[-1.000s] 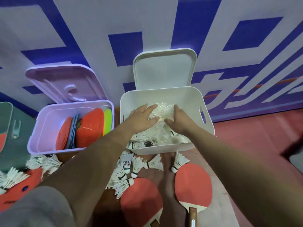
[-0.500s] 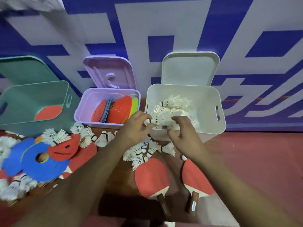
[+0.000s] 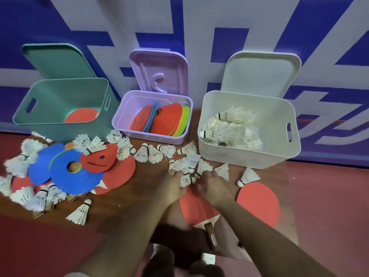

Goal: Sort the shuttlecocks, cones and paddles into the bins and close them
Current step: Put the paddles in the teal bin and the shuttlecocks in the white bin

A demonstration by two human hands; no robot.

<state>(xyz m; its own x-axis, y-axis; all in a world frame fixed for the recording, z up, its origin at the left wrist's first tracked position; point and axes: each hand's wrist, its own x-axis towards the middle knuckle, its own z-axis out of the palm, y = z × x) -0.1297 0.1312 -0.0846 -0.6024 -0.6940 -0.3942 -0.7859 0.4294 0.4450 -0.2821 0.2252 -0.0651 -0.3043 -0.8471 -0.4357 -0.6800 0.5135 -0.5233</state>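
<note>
**Cluster of shuttlecocks** (image 3: 189,166), on the bench (image 3: 147,177) just near of the white bin (image 3: 239,154) and partly over the head of a red paddle (image 3: 196,206). Your left hand (image 3: 172,187) and right hand (image 3: 213,187) flanked it. Each grip was curled in against the feathers, so the bunch was pinched between the two.

**Handling (judged).**
- The shuttlecocks were very light, so lifting called for almost no force.
- The feather skirts were thin and springy and would crush or splay under a hard squeeze.
- The rounded corks were the stiff part.
- You were best served by cupping from below and from both sides, with pressure low on the skirts near the dark bands and corks.
- Skirts that nest or snag could carry several along together, but those at the edge could spill out over the short carry.

**Surroundings.**
- A single shuttlecock (image 3: 248,175) lay just to the right, touching a second paddle (image 3: 257,202).
- A loose row (image 3: 151,153) lay to the left, in front of the lilac bin (image 3: 151,137).
- The white bin already held a heap of shuttlecocks (image 3: 225,130), and its lid (image 3: 261,74) was raised.
- The lilac bin held cones (image 3: 165,120) on edge.
- The teal bin (image 3: 60,92), far left, held one paddle (image 3: 81,115).
- Blue cones (image 3: 75,176) and more shuttlecocks remained on the bench at the left.
- All three lids were open.
</note>
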